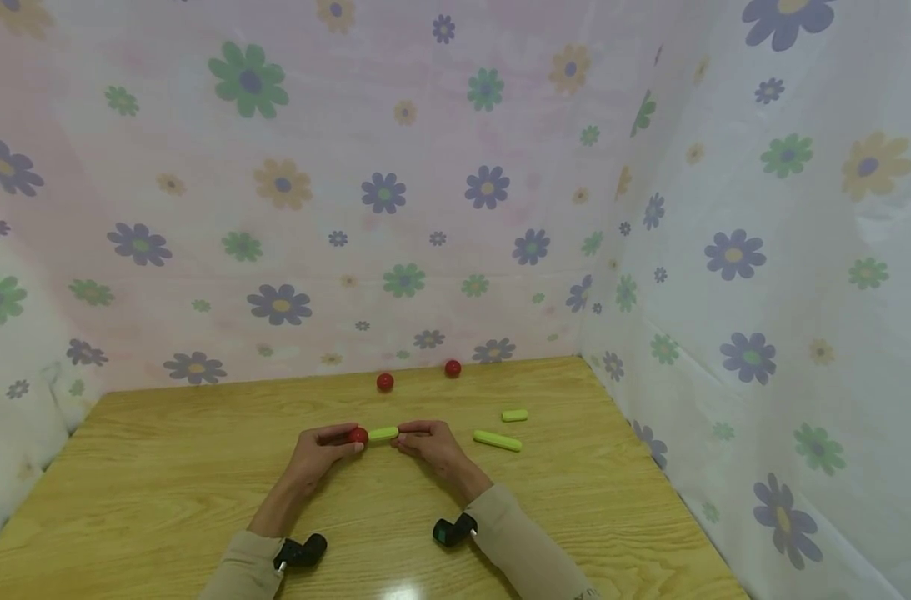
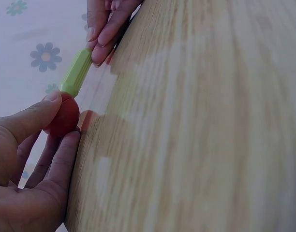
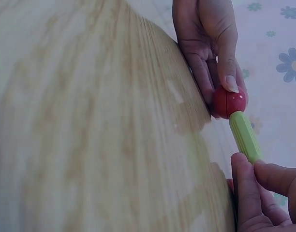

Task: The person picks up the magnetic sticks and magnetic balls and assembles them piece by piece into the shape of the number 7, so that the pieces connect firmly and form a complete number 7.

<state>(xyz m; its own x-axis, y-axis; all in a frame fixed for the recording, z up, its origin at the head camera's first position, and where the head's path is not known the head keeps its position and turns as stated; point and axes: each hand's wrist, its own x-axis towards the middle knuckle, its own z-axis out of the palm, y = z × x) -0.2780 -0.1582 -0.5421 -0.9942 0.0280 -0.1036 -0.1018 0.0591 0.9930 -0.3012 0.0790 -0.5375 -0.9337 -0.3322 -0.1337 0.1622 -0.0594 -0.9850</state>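
Observation:
My left hand (image 1: 317, 454) grips a shiny red ball (image 2: 64, 116) between thumb and fingers, close over the wooden table. A short yellow-green ribbed rod (image 3: 244, 136) meets the ball end-on. At the rod's other end, the thumb and fingers of my right hand (image 1: 432, 446) pinch it. Ball and rod lie in one line between the two hands, the ball on the left in the head view. A thin seam line crosses the ball in the right wrist view.
Two more red balls, one (image 1: 384, 382) nearer the middle and one (image 1: 452, 368) farther right, sit by the table's back edge. Right of my hands lie a longer green rod (image 1: 497, 441) and a short one (image 1: 514, 415). Flowered cloth (image 1: 335, 275) hangs behind the table (image 1: 162, 467).

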